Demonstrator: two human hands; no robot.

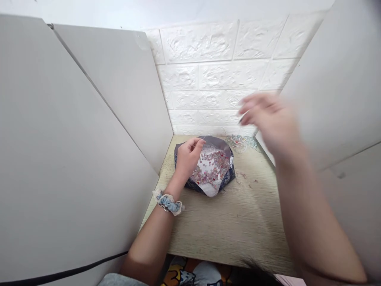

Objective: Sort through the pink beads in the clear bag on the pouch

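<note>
In the head view, your left hand (187, 157) rests on the near-left rim of a dark blue patterned bowl (226, 179) that sits on the pale wooden tabletop (238, 222), toward the back of the booth. The fingers (199, 143) of that hand curl inward with the thumb and forefinger pinched together over the bowl; whatever they pinch is too small to make out. The bowl is lined with a white sheet and holds a heap of small pink, red and clear beads (212, 165). A blue scrunchie with a lace edge (169, 202) circles your left wrist.

Your right hand (269, 119) is raised well above the table, up and to the right of the bowl, and is blurred; its fingers look loosely bent and bunched, but you cannot tell whether they grip anything. Behind the bowl, against the white brick-pattern wall (214, 75), lies a small pile of clear beaded strands (241, 142). White panels (74, 159) close in both sides.
</note>
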